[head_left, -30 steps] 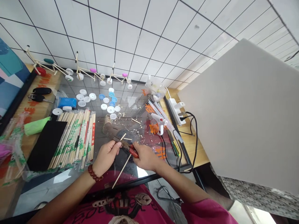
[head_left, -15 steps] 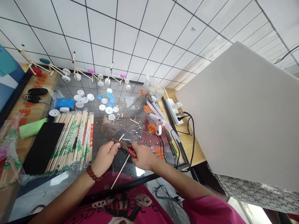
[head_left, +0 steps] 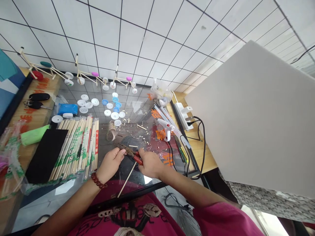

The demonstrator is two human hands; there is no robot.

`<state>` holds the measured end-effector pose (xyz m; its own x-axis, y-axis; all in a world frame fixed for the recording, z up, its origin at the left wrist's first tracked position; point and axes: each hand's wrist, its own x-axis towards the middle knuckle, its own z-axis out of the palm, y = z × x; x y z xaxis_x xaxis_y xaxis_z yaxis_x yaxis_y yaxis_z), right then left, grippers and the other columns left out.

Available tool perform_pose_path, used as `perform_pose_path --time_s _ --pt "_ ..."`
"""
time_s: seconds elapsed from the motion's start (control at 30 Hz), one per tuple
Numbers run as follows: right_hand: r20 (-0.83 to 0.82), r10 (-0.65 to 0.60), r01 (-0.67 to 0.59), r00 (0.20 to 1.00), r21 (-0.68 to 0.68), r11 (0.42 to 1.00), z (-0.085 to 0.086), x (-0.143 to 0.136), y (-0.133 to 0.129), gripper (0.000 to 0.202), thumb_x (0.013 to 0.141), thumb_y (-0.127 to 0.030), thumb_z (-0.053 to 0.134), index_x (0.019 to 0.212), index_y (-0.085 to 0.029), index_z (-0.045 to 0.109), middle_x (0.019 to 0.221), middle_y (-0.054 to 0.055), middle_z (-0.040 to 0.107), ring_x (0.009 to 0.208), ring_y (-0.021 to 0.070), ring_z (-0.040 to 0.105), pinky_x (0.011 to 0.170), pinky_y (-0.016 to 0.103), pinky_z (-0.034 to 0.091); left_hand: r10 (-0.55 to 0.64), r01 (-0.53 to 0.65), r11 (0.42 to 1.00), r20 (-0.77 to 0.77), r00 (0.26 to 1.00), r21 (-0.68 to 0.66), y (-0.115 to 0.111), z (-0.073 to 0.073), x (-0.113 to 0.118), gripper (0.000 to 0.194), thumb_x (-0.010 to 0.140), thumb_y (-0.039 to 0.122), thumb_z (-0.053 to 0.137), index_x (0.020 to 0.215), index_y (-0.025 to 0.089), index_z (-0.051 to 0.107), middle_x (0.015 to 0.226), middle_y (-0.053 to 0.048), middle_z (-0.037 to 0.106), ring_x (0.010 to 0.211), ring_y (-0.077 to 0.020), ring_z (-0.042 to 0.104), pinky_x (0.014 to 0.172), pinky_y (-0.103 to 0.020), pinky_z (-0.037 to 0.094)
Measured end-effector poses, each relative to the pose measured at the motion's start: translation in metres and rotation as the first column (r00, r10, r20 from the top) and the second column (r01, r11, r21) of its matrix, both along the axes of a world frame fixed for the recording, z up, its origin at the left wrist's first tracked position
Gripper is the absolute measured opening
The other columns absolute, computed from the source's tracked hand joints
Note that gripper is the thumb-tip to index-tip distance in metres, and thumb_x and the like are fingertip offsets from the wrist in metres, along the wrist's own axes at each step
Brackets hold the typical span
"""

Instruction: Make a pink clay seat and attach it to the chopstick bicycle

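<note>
Right now, in the head view, your right hand is wrapped around the red handles of the pliers, which you hold just above the tabletop, near its front edge. Your left hand pinches the head of the pliers between thumb and fingers; whether a bit of wood is caught there too, you cannot tell from this angle.

The pliers should feel stiff and fairly heavy for their length. Their brown, worn-looking head probably gives a rough grip, while the red sleeves may be smoother, so the sound hold is well back on the handles, with the left fingertips clear of the biting edges.

Below them, a long stick slants toward the front edge, and a short stick lies just beyond the pliers. Both look light, rigid and dry, likely to splinter under a hard squeeze; take the long one around its middle. To your left lie the wrapped chopsticks; to your right, the glue gun.
</note>
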<state>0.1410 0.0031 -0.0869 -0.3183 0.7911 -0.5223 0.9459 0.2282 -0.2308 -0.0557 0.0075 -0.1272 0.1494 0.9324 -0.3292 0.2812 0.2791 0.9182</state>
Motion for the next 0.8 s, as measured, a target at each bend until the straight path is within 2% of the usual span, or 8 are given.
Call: perform_pose_path --time_s 0.2,0.27,0.4,0.5,0.6,0.67,0.73,0.8 --pt "-0.035 -0.093 0.093 0.995 0.001 0.996 0.0 0.0 -0.004 0.032 0.078 -0.028 0.054 0.108 -0.02 0.049 0.092 0.008 0.072 0.077 0.0238 0.066 0.063 0.029 0.031 0.074 -0.042 0.987 0.199 0.977 -0.158 0.001 0.0 0.002 0.047 0.079 0.063 0.06 0.076 0.017 0.063 0.057 0.005 0.045 0.05 -0.0104 0.038 0.047 -0.023 0.028" --pt "-0.103 -0.174 0.177 0.979 0.015 0.984 -0.002 0.003 -0.005 0.027 0.077 -0.027 0.053 0.103 -0.021 0.048 0.086 0.005 0.069 0.073 0.0212 0.062 0.062 0.029 0.03 0.131 -0.059 0.972 0.317 0.939 -0.229 0.001 0.008 0.002 0.044 0.074 0.059 0.068 0.082 0.015 0.066 0.06 0.005 0.044 0.05 -0.0081 0.035 0.046 -0.021 0.025" --pt "-0.275 -0.346 0.362 0.897 0.008 0.932 -0.001 0.011 -0.005 0.021 0.074 -0.025 0.05 0.094 -0.022 0.044 0.077 -0.001 0.057 0.066 0.0171 0.05 0.062 0.028 0.031 0.278 -0.089 0.929 0.52 0.808 -0.358 0.004 0.022 0.0 0.044 0.064 0.049 0.08 0.088 0.012 0.07 0.072 0.0 0.054 0.057 -0.0073 0.044 0.049 -0.02 0.031" --pt "-0.42 -0.366 0.387 0.83 -0.04 0.921 0.005 0.015 -0.005 0.029 0.072 -0.024 0.048 0.101 -0.022 0.043 0.082 0.0 0.053 0.071 0.0173 0.049 0.067 0.029 0.037 0.29 -0.026 0.901 0.557 0.778 -0.432 0.007 0.024 -0.002 0.049 0.066 0.051 0.081 0.097 0.014 0.069 0.065 0.003 0.053 0.052 -0.0059 0.04 0.045 -0.019 0.027" --pt "-0.53 -0.369 0.369 0.764 -0.11 0.923 0.011 0.015 -0.009 0.041 0.072 -0.023 0.048 0.113 -0.02 0.043 0.094 0.003 0.056 0.082 0.0189 0.052 0.076 0.031 0.042 0.296 -0.034 0.899 0.55 0.781 -0.436 0.005 0.02 0.0 0.054 0.069 0.056 0.077 0.103 0.016 0.067 0.056 0.007 0.044 0.045 -0.0043 0.026 0.042 -0.019 0.016" --pt "-0.569 -0.384 0.378 0.727 -0.134 0.916 0.012 0.015 -0.013 0.045 0.072 -0.023 0.05 0.117 -0.02 0.044 0.098 0.003 0.057 0.086 0.0195 0.053 0.08 0.032 0.042 0.277 -0.078 0.921 0.502 0.82 -0.382 0.001 0.023 -0.001 0.052 0.07 0.058 0.075 0.099 0.016 0.068 0.055 0.008 0.042 0.045 -0.0048 0.024 0.042 -0.019 0.016" --pt "-0.602 -0.401 0.41 0.691 -0.13 0.903 0.009 0.014 -0.02 0.045 0.073 -0.022 0.05 0.117 -0.019 0.046 0.097 0.003 0.058 0.086 0.0192 0.053 0.08 0.032 0.042 0.182 -0.1 0.966 0.356 0.916 -0.237 -0.002 0.038 -0.009 0.047 0.072 0.059 0.072 0.093 0.017 0.069 0.057 0.005 0.047 0.047 -0.007 0.034 0.043 -0.02 0.024" --pt "-0.641 -0.41 0.451 0.649 -0.109 0.886 0.002 0.015 -0.028 0.04 0.074 -0.021 0.051 0.114 -0.019 0.049 0.09 0.001 0.056 0.081 0.0178 0.051 0.077 0.031 0.042 0.04 -0.04 0.999 0.057 0.998 0.004 0.006 0.064 -0.029 0.041 0.075 0.057 0.068 0.089 0.019 0.072 0.069 -0.001 0.063 0.061 -0.0131 0.054 0.054 -0.023 0.04"
